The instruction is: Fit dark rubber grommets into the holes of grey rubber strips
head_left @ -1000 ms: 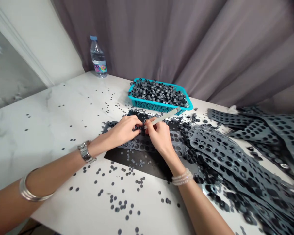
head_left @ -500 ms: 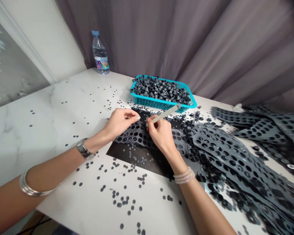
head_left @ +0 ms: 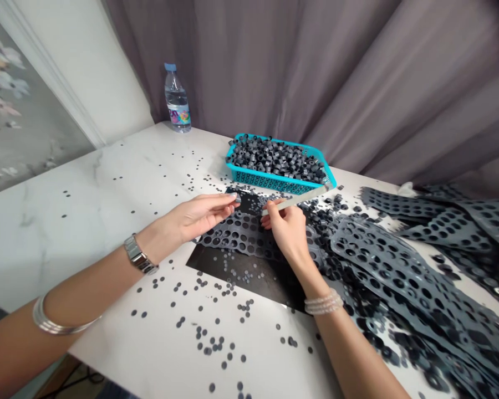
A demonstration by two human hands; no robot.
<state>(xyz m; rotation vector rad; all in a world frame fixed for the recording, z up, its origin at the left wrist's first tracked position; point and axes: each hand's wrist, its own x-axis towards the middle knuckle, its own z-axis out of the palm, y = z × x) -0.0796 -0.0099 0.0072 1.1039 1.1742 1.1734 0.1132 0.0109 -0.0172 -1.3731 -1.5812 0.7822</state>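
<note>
My right hand (head_left: 286,230) is shut on a pale flat stick (head_left: 295,200), which points up and right towards the basket. My left hand (head_left: 203,213) hovers just above a perforated grey rubber sheet (head_left: 237,235), its fingers extended and close together. Its fingertips are a short way left of the stick. Anything small between them is too hard to make out. The sheet lies on a black mat (head_left: 249,276), with small dark discs scattered over it.
A teal plastic basket (head_left: 270,185) full of grey rubber rings stands beyond my hands. Punched grey sheets (head_left: 399,260) pile up on the right. Dark discs (head_left: 208,346) dot the white marble table (head_left: 87,183). A water bottle (head_left: 177,102) stands at the back, before curtains.
My hands have separated: the left has drawn back from the sheet towards the upper left, and the right has shifted right with the stick. The whole view has also drifted slightly.
</note>
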